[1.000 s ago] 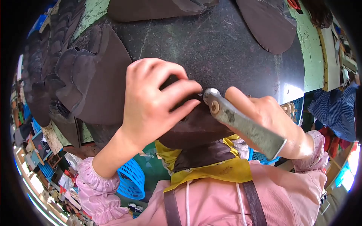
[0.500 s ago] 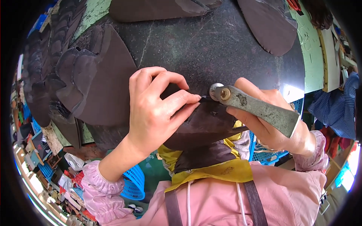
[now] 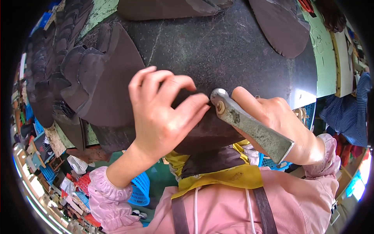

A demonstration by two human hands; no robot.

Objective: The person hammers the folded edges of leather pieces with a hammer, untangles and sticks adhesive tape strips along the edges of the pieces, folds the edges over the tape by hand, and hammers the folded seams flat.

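My left hand (image 3: 163, 113) presses flat on a dark brown leather piece (image 3: 206, 132) that lies at the near edge of a black stone slab (image 3: 218, 50). Its fingertips sit right beside the head of a grey metal skiving knife (image 3: 249, 124). My right hand (image 3: 276, 121) grips that knife by its wide handle, with the blade end against the leather just past my left fingertips. The blade's edge is hidden under my fingers.
Stacks of dark cut leather pieces (image 3: 85, 78) lie on the slab's left, and more pieces lie at the top (image 3: 280, 27). A blue plastic basket (image 3: 140, 191) stands on the floor below. A green bench surface (image 3: 323, 54) runs along the right.
My left hand has shifted down and left along the leather, with its fingers more spread. The knife handle has swung to a steeper slant and its head has moved slightly left.
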